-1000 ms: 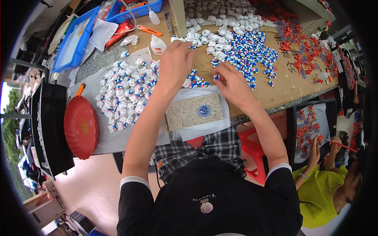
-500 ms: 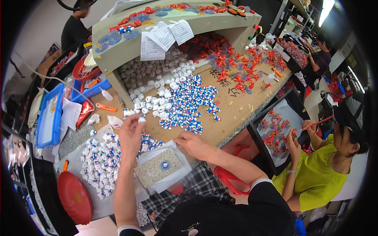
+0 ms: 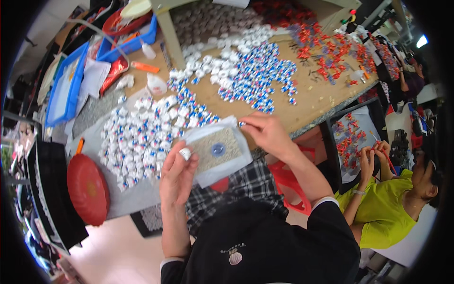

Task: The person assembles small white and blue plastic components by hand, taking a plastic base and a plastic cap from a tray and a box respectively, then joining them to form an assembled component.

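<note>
My left hand (image 3: 177,176) is raised close to my body with a small white round piece (image 3: 185,153) pinched at its fingertips. Just right of it lies a grey speckled pad (image 3: 211,152) on a white sheet, with a blue ring (image 3: 217,149) in its middle. At the pad's far right corner, my right hand (image 3: 266,133) pinches a small blue-and-white piece (image 3: 242,124). A heap of white, blue and red pieces (image 3: 142,137) lies left of the pad. A bigger spread of the same pieces (image 3: 255,75) covers the wooden bench (image 3: 317,102) beyond.
A red round lid (image 3: 87,187) lies at the left and black trays (image 3: 47,189) stand beside it. Blue trays (image 3: 64,90) sit at the far left. A red stool (image 3: 289,182) is below my right arm. At the right, a person in a yellow-green shirt (image 3: 385,208) works over a black tray (image 3: 351,137).
My left hand has drawn back from the heap toward my body with a white piece. My right hand has stayed near the pad's right corner. The camera has tilted down.
</note>
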The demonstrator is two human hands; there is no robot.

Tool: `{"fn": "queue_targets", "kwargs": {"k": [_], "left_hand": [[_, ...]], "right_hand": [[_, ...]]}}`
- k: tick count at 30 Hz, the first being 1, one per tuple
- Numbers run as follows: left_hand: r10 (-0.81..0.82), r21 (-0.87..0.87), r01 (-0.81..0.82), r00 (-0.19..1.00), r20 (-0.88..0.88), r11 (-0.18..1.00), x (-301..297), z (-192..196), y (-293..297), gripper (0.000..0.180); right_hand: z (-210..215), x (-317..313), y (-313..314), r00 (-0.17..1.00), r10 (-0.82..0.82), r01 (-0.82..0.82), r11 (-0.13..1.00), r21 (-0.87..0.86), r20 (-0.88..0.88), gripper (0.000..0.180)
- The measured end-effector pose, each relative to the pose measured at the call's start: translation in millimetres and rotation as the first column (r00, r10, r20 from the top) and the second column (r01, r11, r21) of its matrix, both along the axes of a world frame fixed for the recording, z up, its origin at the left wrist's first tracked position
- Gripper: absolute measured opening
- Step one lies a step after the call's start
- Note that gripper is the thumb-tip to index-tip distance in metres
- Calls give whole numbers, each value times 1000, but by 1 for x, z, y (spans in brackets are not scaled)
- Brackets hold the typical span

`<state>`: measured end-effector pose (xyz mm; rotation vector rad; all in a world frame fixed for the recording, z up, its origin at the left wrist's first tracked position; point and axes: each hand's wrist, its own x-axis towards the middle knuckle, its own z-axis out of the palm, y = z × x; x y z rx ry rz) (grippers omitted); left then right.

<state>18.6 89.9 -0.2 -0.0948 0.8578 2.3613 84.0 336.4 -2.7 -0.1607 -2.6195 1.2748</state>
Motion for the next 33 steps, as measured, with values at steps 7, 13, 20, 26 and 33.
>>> {"fn": "queue_targets", "kwargs": {"k": [7,13,20,26,33], "left_hand": [[-9,-150,-7,994,-108,989,15,-8,-8,28],[22,-252,-63,987,-161,966,23,-7,-11,33],[9,-350,-79,980,-198,933,24,-11,-8,33],[-9,-367,-87,968,-251,926,24,-12,14,30],[-10,-194,-29,981,-195,981,21,-14,26,32]], "right_hand": [[19,-9,-28,987,164,-163,979,-123,-4,13],[-1,-10,-52,940,340,-333,933,133,-30,16],[-2,1,-59,970,245,-244,969,24,-8,17],[17,6,-46,998,43,-63,893,-445,-56,16],[24,3,-51,998,63,-57,568,-821,-26,20]]}}
